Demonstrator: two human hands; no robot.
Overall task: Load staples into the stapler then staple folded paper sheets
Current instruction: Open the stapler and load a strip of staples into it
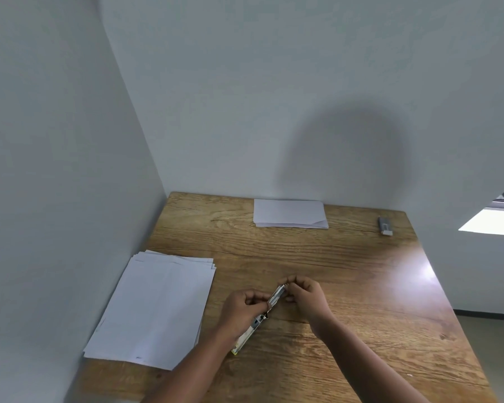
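A metal stapler with a yellow end lies opened out lengthwise on the wooden table, near the front middle. My left hand grips its middle part. My right hand pinches the far metal end, fingers closed on it. Whether a strip of staples sits between the fingers is too small to tell. A stack of flat white paper sheets lies at the left. A folded pile of white sheets rests at the back against the wall.
A small grey staple box sits at the back right of the table. Walls close off the left and back sides. The table's right edge drops to the floor.
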